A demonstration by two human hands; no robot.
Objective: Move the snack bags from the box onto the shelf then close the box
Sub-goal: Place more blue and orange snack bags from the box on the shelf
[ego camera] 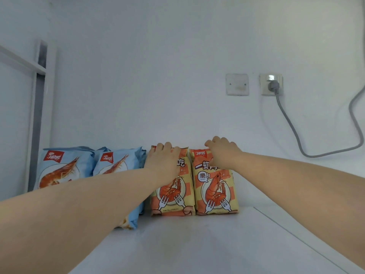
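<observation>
Two orange-and-yellow shrimp snack bags stand upright side by side on the white shelf [197, 240] against the wall. My left hand [164, 161] grips the top of the left orange bag [171, 196], fingers curled over its upper edge. My right hand [222, 153] grips the top of the right orange bag [216, 190] the same way. Left of them stand two light-blue shrimp snack bags, one at the far left [63, 167] and one beside it [118, 161], partly hidden by my left forearm. The box is out of view.
A white wall closes the shelf at the back. On it are a blank cover plate [237, 84] and a socket with a grey plug [272, 86], whose cable [292, 135] loops down to the right. A white frame post [37, 115] stands at the left.
</observation>
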